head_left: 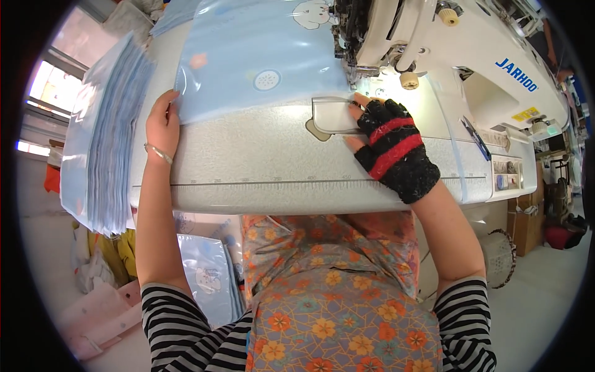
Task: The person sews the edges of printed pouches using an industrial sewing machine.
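Note:
A shiny light-blue printed sheet lies across the sewing machine bed, its right side running under the sewing head. My left hand, bare with a bracelet at the wrist, pinches the sheet's left edge near its front corner. My right hand wears a black fingerless glove with red stripes. Its fingers are spread flat on the bed just in front of the lit needle area, beside a clear-edged cover plate. The needle itself is hidden from view.
A thick stack of similar blue sheets hangs over the bed's left end. Thread snips and a small parts tray lie at the right. More blue pieces rest below the table edge. A ruler scale runs along the front.

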{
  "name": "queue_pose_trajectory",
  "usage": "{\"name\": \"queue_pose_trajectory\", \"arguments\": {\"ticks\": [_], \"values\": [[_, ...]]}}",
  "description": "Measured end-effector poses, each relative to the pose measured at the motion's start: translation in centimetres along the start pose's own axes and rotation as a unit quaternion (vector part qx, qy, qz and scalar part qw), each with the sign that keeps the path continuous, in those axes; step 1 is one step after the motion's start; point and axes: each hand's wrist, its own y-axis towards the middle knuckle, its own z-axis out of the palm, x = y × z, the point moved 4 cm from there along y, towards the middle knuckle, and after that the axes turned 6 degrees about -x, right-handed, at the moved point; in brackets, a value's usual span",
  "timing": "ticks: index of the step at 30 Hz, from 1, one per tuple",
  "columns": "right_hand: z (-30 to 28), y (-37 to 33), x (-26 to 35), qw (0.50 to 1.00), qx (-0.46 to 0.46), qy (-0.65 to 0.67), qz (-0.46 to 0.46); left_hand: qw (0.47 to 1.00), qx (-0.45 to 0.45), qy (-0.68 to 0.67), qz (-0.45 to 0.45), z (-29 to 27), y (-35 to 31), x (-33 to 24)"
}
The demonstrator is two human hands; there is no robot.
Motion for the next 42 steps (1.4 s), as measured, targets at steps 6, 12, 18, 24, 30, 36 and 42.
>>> {"name": "queue_pose_trajectory", "arguments": {"ticks": [6, 12, 18, 24, 30, 36, 42], "values": [[-0.2, -0.3, -0.2, 1.000, -0.007, 0.019, 0.006, 0.994, 0.071, 0.027, 0.078, -1.0, -1.3, -1.9], [-0.4, -0.4, 0.1, 0.999, -0.037, 0.034, 0.010, 0.996, 0.082, 0.021, 0.043, -1.8, -2.0, -1.7], [-0.1, -0.8, -0.3, 0.998, -0.010, 0.052, 0.033, 0.971, 0.005, 0.123, 0.205, -5.4, -5.2, -6.1], [1.2, 0.0, 1.3, 0.994, 0.029, 0.102, -0.029, 0.955, 0.080, -0.044, 0.284, -9.6, -15.2, -18.4], [0.7, -0.8, -3.1, 0.993, -0.096, -0.014, 0.074, 0.902, 0.165, -0.205, 0.343, -4.1, -19.0, -29.1], [1.8, -0.4, -1.8, 0.996, -0.022, 0.080, -0.024, 0.926, 0.171, -0.085, 0.327, -0.7, -20.5, -29.0], [1.8, -0.2, -2.1, 0.995, -0.045, 0.087, 0.014, 0.928, 0.174, -0.137, 0.300, -1.3, -20.1, -29.9]]}}
